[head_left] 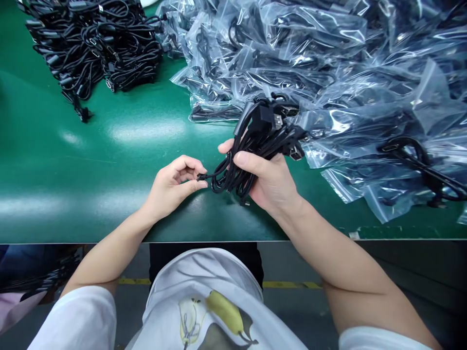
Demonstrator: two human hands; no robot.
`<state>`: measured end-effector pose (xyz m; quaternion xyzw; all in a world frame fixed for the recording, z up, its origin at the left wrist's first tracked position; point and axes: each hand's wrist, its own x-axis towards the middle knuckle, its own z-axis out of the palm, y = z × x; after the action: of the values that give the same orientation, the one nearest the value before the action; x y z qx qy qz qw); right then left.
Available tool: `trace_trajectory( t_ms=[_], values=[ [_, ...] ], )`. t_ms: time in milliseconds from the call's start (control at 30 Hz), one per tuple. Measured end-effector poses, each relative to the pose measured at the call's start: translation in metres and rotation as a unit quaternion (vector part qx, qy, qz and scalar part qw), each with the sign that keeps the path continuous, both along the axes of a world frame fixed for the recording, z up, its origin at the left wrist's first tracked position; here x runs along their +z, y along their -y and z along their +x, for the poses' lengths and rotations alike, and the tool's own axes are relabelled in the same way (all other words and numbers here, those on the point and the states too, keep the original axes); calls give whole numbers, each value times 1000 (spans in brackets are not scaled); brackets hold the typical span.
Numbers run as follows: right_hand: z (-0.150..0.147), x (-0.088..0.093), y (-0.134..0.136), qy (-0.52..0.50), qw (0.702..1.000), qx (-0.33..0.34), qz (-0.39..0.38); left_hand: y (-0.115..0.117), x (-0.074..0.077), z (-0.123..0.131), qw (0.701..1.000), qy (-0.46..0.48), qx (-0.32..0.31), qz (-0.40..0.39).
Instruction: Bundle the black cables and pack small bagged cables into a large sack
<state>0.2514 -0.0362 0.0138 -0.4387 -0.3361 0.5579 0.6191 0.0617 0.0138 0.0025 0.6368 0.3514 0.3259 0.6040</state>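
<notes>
Several coiled black USB cables (251, 146) are bunched together in my right hand (273, 184), its thumb across the front and its fingers largely hidden behind the bunch. Metal plugs stick out at the bunch's upper right and bottom. My left hand (175, 182), just left of it, pinches a small black connector (201, 177) between thumb and fingertips. A short stretch of cable runs from that connector into the bunch. Both hands are above the green table (109, 180), close to its front edge.
A stack of coiled black cables (98, 48) lies at the back left. Clear zip bags (328, 87) with black cables inside are heaped across the back and right. A loose cable (426, 165) rests on the bags at right. Yellow tape (288, 284) marks the floor.
</notes>
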Motion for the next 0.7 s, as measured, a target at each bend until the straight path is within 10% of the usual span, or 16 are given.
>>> trace_trajectory(
  t_ms=[700],
  values=[
    [5,-9,-5,-16,997,-40,-65,-2,2,-3,997,-49,-34,-44]
  ],
)
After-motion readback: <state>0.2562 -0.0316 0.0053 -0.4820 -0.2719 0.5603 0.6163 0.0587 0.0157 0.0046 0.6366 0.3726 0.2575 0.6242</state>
